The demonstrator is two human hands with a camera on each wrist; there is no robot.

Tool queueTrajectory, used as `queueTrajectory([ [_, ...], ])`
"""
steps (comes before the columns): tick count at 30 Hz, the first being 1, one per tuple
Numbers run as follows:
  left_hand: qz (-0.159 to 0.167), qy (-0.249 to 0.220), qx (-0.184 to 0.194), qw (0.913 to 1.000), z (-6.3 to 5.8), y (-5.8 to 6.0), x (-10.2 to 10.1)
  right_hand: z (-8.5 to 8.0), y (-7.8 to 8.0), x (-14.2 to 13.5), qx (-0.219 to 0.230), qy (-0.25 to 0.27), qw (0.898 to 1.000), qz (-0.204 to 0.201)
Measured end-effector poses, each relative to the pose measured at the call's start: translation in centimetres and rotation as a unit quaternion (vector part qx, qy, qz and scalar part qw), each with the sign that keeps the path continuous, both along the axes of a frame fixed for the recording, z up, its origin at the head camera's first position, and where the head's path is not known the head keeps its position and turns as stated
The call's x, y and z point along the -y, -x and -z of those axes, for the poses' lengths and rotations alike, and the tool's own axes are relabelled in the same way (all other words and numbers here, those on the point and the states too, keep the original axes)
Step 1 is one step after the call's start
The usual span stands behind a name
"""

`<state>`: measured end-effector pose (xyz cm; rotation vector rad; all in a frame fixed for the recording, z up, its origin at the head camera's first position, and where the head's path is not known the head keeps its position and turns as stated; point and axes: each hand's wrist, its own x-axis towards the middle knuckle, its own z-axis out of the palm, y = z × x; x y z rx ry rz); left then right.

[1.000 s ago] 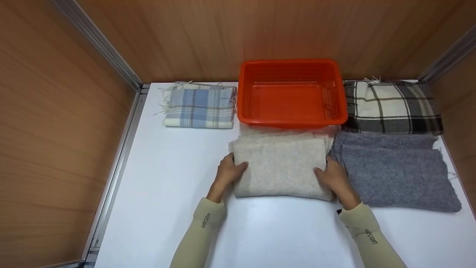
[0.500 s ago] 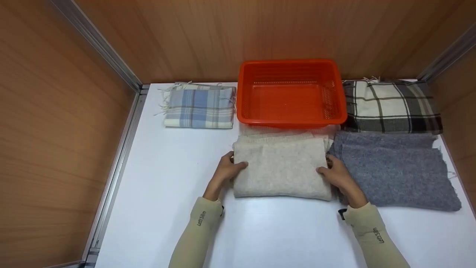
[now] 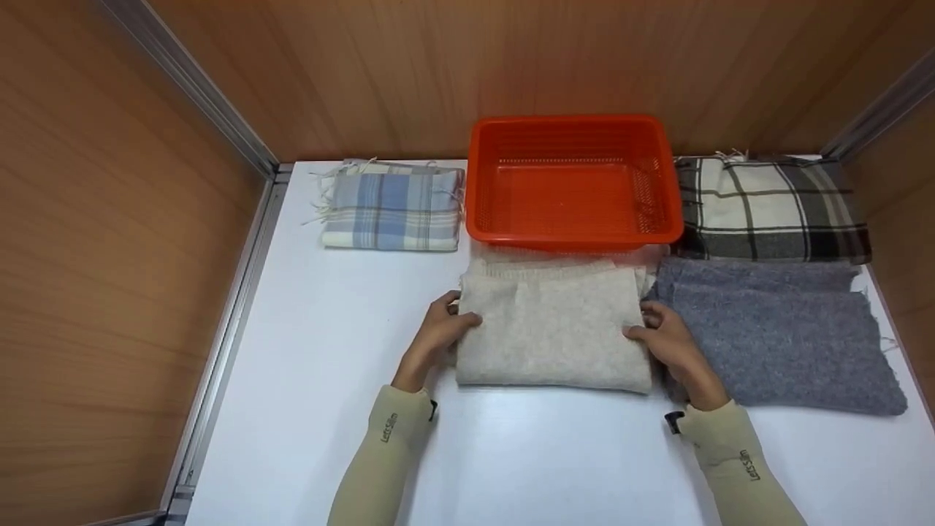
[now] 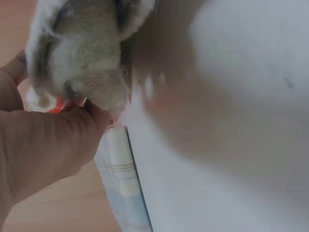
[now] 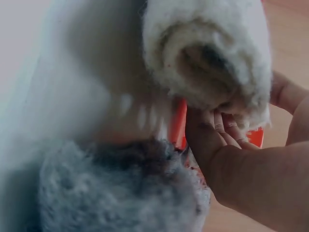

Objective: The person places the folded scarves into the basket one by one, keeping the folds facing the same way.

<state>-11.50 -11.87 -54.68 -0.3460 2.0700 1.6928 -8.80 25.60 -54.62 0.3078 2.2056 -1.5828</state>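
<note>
A folded beige woollen scarf (image 3: 555, 329) is in front of the orange basket (image 3: 573, 239). My left hand (image 3: 437, 327) grips its left end, thumb on top and fingers below. At the opposite end, my right hand (image 3: 670, 342) pinches it the same way. In the left wrist view the left fingers (image 4: 79, 128) support the scarf's folded end (image 4: 87, 58), which hangs over the white table. The right wrist view shows the rolled layers of the scarf (image 5: 207, 58) above the right fingers (image 5: 203, 133).
A grey scarf (image 3: 781, 343) lies folded just right of my right hand. Behind it is a black-and-white plaid scarf (image 3: 781, 208). A blue plaid scarf (image 3: 394, 208) lies left of the basket. Wooden panels (image 3: 438, 66) enclose the table (image 3: 329, 351).
Both wrists have moved slightly outward, and my thumbs now sit nearer the scarf's ends. The loose layer at its back left corner has drawn in.
</note>
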Motion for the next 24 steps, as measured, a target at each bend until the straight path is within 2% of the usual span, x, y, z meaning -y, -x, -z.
queueTrajectory([
  [5,0.003,0.001,0.006,1.0,-0.3,0.1,0.2,-0.4,-0.1,0.1,-0.002,0.027,1.0,0.004],
  [14,0.015,-0.04,-0.008,0.999,-1.0,-0.1,0.6,-1.8,-0.6,0.0,-0.004,0.023,1.0,-0.003],
  [24,0.037,-0.045,-0.011,0.9983,-1.8,-0.3,0.9,-2.9,-1.0,-0.6,-0.006,0.048,0.999,-0.01],
])
